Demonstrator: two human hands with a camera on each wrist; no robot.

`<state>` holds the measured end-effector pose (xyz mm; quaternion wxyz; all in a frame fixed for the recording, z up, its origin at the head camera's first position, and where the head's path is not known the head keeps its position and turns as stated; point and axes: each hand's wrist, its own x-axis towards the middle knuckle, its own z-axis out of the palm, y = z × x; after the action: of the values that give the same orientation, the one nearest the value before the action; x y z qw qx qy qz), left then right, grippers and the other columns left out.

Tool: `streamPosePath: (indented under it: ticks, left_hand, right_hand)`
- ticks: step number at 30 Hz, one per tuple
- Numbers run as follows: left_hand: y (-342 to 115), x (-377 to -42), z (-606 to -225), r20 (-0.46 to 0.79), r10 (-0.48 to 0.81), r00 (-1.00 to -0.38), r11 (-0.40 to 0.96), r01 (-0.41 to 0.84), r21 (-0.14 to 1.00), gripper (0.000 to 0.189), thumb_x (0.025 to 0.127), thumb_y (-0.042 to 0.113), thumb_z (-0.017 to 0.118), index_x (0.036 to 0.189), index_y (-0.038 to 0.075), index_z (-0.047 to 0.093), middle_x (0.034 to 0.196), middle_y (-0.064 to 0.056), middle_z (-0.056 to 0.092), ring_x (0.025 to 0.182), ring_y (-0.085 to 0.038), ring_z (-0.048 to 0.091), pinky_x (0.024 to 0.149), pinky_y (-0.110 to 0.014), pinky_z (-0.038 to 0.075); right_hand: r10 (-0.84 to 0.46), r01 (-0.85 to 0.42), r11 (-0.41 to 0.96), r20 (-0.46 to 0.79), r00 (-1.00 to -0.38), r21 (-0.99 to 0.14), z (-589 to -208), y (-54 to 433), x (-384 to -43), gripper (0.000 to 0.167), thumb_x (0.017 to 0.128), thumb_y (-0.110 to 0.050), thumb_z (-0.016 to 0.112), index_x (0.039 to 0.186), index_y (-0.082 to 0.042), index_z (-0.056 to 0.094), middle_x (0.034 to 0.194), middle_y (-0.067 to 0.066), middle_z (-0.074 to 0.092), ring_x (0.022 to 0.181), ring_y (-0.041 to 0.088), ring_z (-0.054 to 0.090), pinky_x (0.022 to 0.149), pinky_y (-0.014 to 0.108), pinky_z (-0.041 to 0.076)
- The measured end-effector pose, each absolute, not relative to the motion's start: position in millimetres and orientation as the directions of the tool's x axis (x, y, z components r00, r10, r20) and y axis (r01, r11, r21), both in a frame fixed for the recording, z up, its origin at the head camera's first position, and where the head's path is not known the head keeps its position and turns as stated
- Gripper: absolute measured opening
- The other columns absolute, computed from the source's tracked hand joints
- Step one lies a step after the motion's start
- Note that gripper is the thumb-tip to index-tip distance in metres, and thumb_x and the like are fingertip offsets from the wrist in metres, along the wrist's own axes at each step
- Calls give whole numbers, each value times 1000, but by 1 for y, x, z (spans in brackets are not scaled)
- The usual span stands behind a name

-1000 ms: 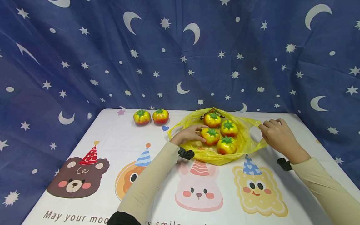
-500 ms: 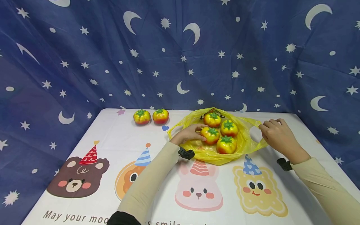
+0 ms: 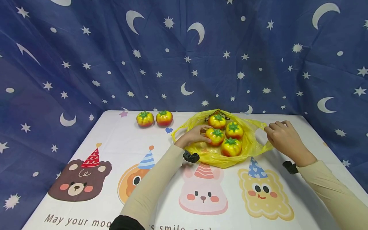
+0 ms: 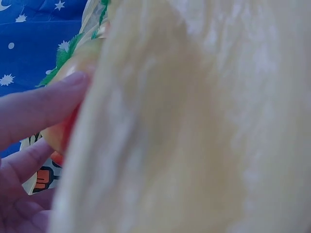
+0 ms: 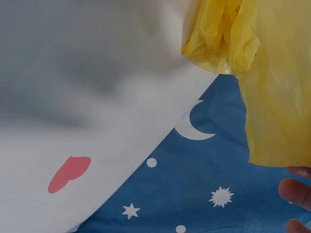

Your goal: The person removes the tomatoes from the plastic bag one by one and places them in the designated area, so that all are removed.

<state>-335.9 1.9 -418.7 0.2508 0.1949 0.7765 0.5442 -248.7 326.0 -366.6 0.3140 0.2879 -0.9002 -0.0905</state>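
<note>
- Round yellow-and-red tomato with green leafy top (image 3: 216,138): located inside the open, thin yellow plastic bag (image 3: 222,162), at nine o'clock among four.
- Left hand (image 3: 192,135): fingers clamped around this tomato, presumably to control its position.
- Right hand (image 3: 285,139): fingers pinch the bag's edge at three o'clock, apparently to spread its mouth.
- Two matching tomatoes (image 3: 164,119): resting side by side on the white printed worktop (image 3: 129,134), toward ten o'clock from the bag.
- Pose: beige-sleeved left forearm (image 3: 156,182) points toward one o'clock; beige-sleeved right forearm (image 3: 330,188) points between ten and eleven, knuckles uppermost.
</note>
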Motion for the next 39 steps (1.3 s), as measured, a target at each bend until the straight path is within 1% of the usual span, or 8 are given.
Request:
streamPosePath:
  ticks: [5, 11, 16, 19, 23, 29, 36, 39]
  left_hand:
    - [2, -335, -418, -183, 583, -792, 331, 26, 943, 61, 80, 3, 71, 136, 9, 47, 139, -13, 44, 127, -28, 45, 101, -34, 46]
    - [2, -338, -420, -192, 595, -780, 347, 34, 937, 58, 83, 8, 70, 136, 12, 47, 139, -12, 46, 127, -27, 45, 102, -34, 45]
    - [2, -337, -419, -192, 594, -781, 335, 24, 942, 56, 84, 9, 69, 136, 11, 48, 137, -12, 48, 121, -26, 49, 99, -32, 46]
    - [2, -336, -419, -195, 583, -789, 343, 20, 939, 55, 84, 10, 70, 135, 12, 49, 136, -11, 48, 119, -25, 49, 98, -30, 46]
    - [2, -337, -419, -193, 575, -795, 346, 22, 938, 55, 83, 11, 70, 134, 12, 50, 135, -12, 49, 115, -23, 50, 94, -28, 47]
    - [3, -337, -419, -180, 569, -802, 326, 20, 945, 55, 83, 9, 71, 133, 10, 50, 131, -13, 50, 108, -20, 52, 83, -22, 49]
    - [4, -335, -417, -180, 556, -811, 324, 12, 946, 54, 83, 10, 71, 133, 11, 50, 132, -13, 50, 113, -23, 52, 86, -24, 51]
    - [4, -335, -417, -182, 552, -814, 327, 10, 945, 54, 83, 11, 71, 132, 11, 51, 132, -13, 50, 112, -23, 53, 85, -23, 51]
  right_hand:
    - [-570, -453, 822, 507, -647, 345, -367, 325, -248, 21, 62, 4, 77, 77, 1, 63, 71, 16, 63, 68, 32, 58, 71, 51, 47]
    - [-576, -458, 818, 515, -635, 349, -367, 325, -249, 20, 63, 4, 76, 77, 1, 62, 72, 17, 63, 69, 33, 59, 70, 50, 48]
    - [-578, -460, 816, 517, -631, 350, -365, 325, -250, 20, 63, 4, 76, 77, 1, 62, 72, 17, 63, 68, 32, 59, 70, 51, 48]
    - [-576, -457, 817, 515, -635, 351, -366, 325, -249, 20, 63, 4, 76, 77, 1, 62, 72, 16, 63, 68, 32, 58, 70, 50, 47]
    - [-575, -457, 818, 513, -638, 350, -366, 325, -248, 19, 63, 4, 76, 76, 1, 62, 72, 16, 63, 68, 32, 58, 70, 50, 47]
    - [-566, -450, 824, 505, -652, 343, -367, 325, -247, 20, 63, 3, 77, 76, 1, 62, 73, 16, 63, 69, 32, 58, 71, 50, 47]
    - [-561, -442, 828, 501, -659, 345, -367, 326, -247, 20, 63, 3, 77, 77, 1, 63, 73, 16, 63, 69, 32, 58, 72, 50, 47]
    - [-561, -442, 828, 503, -657, 346, -366, 326, -246, 20, 63, 3, 77, 77, 1, 63, 73, 16, 63, 69, 32, 59, 71, 51, 47]
